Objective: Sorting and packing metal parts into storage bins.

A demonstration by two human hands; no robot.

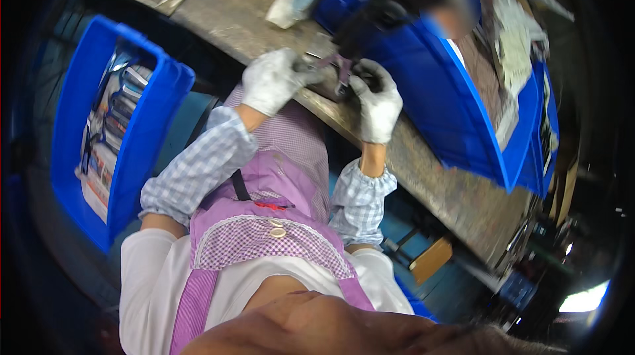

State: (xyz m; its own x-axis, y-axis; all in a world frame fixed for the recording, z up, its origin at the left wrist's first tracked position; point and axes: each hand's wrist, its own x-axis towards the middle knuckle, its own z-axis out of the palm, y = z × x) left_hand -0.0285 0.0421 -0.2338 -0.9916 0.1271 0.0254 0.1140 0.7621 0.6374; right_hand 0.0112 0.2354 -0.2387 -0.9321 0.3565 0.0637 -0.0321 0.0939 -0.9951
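Purplish strip (344, 72) apparently points lengthwise toward the purple apron (281, 180)

Left hand (270, 80): gloved in white, you reach its fingers toward your right, the darkened tips too blurred to show their grip.
Right hand (380, 105): also gloved, raised opposite, your fingers curled inward toward the left; their closure is unclear.
Left forearm (202, 163): slants up and rightward, elbow bent, in a checked sleeve.
Right forearm (360, 199): rises more steeply, similarly sleeved, your wrist (374, 158) bare.
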